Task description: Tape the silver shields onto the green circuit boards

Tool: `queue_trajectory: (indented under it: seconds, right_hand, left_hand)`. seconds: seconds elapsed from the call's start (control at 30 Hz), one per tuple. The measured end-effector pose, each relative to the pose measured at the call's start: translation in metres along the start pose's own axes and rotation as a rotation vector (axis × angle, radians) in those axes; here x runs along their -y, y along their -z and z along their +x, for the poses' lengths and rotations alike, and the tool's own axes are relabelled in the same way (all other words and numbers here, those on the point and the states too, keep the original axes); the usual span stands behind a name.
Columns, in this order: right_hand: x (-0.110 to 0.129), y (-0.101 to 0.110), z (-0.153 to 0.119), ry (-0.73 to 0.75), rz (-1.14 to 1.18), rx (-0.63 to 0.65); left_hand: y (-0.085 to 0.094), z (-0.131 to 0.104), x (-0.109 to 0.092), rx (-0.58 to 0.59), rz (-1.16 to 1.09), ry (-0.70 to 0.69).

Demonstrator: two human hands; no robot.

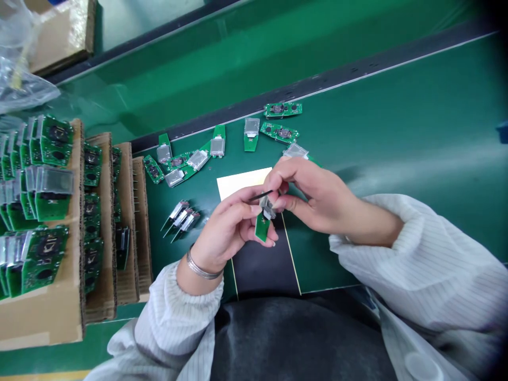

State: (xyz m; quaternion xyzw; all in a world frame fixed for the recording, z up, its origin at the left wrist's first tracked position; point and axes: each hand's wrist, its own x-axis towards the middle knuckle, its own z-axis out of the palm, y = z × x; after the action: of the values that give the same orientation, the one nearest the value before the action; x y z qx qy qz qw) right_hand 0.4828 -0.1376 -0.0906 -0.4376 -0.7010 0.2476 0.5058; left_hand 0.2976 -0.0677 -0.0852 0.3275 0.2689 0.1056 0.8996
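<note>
My left hand [235, 218] is closed around a small green circuit board [262, 228] with a display module at its upper end. The board tilts, its narrow green end pointing down toward me. My right hand [317, 193] pinches at the top of the display, close to the left fingertips. A thin dark strip [261, 195] shows between the fingers of both hands; which hand grips it I cannot tell. The fingers partly hide the display. Beneath the hands lies a black sheet with a pale border [264, 267], its far end covered by a whitish piece [238, 181].
Cardboard racks [75, 296] filled with upright circuit boards stand at left. Several loose boards [251, 135] lie along the back of the green table [397, 153]. A small group of boards [182, 218] stands on edge left of my hands. Plastic wrap [24, 79] sits far left.
</note>
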Motion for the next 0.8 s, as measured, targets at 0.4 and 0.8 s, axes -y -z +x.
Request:
queue_trajectory:
  seconds: [0.4,0.8]
  right_hand:
    - [-0.003,-0.005,-0.002,-0.258,0.042,-0.317]
    - [0.0,-0.011,0.003,-0.427,0.251,-0.271]
  left_hand:
    - [-0.005,0.001,-0.006,-0.107,-0.111,-0.069]
    - [-0.01,-0.002,-0.002,-0.244,0.094,-0.197]
